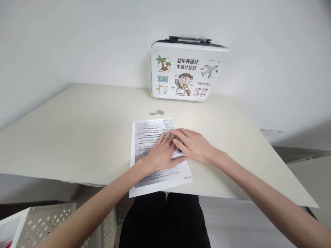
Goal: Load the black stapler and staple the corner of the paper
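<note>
A printed sheet of paper (160,179) lies at a slant near the table's front edge. My left hand (161,155) rests flat on it, fingers spread toward the upper right and thumb pointing right. From the right, my right hand (195,144) reaches over the sheet's right edge, its fingers stretched out and meeting those of my left. A small dark and whitish patch (180,151) shows between the hands; what it belongs to is mostly hidden. Just beyond the sheet lie several small grey strips (160,112) that look like staples.
A white carry case (170,77) with cartoon travel prints and a black handle stands upright on the pale table (85,137), in front of the wall. Below the table at left is a perforated white plastic basket (46,224). My black-clothed legs are under the front edge.
</note>
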{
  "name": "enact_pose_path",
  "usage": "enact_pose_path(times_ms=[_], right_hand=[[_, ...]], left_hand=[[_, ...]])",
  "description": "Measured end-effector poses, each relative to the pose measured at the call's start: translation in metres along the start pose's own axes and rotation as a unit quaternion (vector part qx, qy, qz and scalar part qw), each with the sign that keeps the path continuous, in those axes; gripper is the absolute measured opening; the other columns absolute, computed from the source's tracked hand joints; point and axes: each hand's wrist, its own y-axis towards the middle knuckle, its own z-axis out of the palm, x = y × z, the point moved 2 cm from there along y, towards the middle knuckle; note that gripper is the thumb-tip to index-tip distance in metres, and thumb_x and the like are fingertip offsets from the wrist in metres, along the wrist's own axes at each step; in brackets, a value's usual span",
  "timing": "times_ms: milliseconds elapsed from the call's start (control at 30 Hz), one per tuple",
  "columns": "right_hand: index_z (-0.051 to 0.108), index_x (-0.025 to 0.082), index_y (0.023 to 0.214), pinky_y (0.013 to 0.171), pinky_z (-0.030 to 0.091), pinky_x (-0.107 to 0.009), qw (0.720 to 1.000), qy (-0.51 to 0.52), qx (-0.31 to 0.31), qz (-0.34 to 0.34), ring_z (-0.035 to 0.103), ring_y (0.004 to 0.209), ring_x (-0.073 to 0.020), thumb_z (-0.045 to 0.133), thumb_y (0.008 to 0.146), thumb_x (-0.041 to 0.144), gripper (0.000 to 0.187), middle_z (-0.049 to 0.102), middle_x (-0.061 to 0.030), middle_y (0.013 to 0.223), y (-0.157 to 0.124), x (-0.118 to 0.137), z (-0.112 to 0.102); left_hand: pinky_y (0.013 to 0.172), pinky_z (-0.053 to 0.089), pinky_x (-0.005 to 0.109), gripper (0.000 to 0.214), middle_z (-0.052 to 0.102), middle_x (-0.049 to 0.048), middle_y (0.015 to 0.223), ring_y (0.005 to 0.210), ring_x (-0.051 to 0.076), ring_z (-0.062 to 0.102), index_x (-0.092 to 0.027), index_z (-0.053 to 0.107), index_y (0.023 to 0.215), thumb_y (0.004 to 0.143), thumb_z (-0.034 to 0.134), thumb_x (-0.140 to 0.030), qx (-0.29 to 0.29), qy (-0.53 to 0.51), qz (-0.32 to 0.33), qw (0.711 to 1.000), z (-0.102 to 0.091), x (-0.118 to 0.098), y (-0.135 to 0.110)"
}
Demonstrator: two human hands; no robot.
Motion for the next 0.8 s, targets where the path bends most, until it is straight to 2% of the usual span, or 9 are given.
enact_pose_path(times_ms=[133, 267, 500, 800], right_hand=[[0.045, 0.028, 0.153, 0.110, 0.049, -0.054, 1.000, -0.019, 0.008, -0.009, 0.061, 0.130, -0.0301, 0.030, 0.110, 0.041, 0.048, 0.058, -0.0106, 0.150, 0.0017, -0.0006, 0.0030], [0.046, 0.029, 0.152, 0.109, 0.050, -0.054, 1.000, -0.011, 0.004, -0.015, 0.061, 0.129, -0.0297, 0.031, 0.110, 0.041, 0.047, 0.058, -0.0098, 0.150, 0.0011, -0.0005, 0.0017], [0.049, 0.031, 0.148, 0.103, 0.055, -0.047, 0.998, 0.051, -0.013, 0.039, 0.066, 0.124, -0.0261, 0.029, 0.110, 0.041, 0.044, 0.061, -0.0072, 0.147, -0.0035, -0.0033, -0.0047], [0.051, 0.031, 0.148, 0.102, 0.055, -0.051, 1.000, 0.005, -0.008, 0.019, 0.066, 0.123, -0.0288, 0.028, 0.110, 0.042, 0.046, 0.061, -0.0087, 0.147, -0.0022, -0.0013, -0.0007]], left_hand=[[0.134, 0.011, 0.058, 0.079, 0.027, 0.0093, 0.174, 0.164, 0.031, 0.012, -0.028, 0.026, 0.167, 0.103, 0.043, -0.070, 0.002, -0.003, 0.010, 1.000, -0.0033, -0.0008, 0.0007], [0.134, 0.009, 0.058, 0.080, 0.028, 0.0104, 0.174, 0.164, 0.031, 0.010, -0.026, 0.027, 0.166, 0.103, 0.042, -0.071, 0.006, -0.001, 0.012, 1.000, -0.0033, 0.0002, 0.0005], [0.134, 0.004, 0.054, 0.082, 0.025, 0.0139, 0.174, 0.164, 0.030, 0.009, -0.018, 0.024, 0.166, 0.104, 0.036, -0.071, 0.010, -0.001, 0.009, 1.000, -0.0005, 0.0013, -0.0024], [0.134, 0.008, 0.055, 0.079, 0.032, 0.0130, 0.172, 0.163, 0.032, 0.016, -0.020, 0.025, 0.165, 0.104, 0.039, -0.068, -0.007, 0.001, -0.001, 1.000, 0.0013, -0.0004, -0.0029]])
